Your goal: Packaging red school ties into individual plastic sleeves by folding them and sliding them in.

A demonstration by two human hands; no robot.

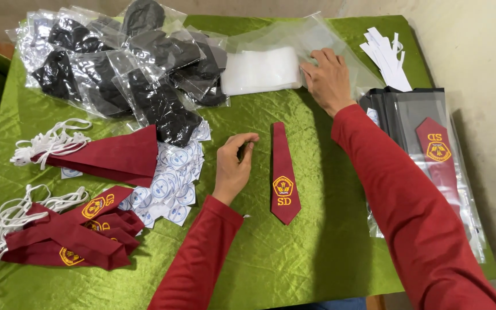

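Note:
A dark red necktie [283, 172] with a yellow emblem lies flat on the green cloth [294, 258] in the middle. My left hand [233, 166] rests just left of it, fingertips pinched together on something small and dark that I cannot make out. My right hand [328, 77] reaches to the far side and presses its fingers on a stack of clear plastic bags [262, 69] with white inserts. Both arms wear red sleeves.
Bagged black items [139, 74] pile up at the back left. More red ties with white elastic [70, 235] lie at the left, beside round white stickers [170, 183]. Bagged ties [431, 143] and white card strips [388, 54] sit at the right table edge.

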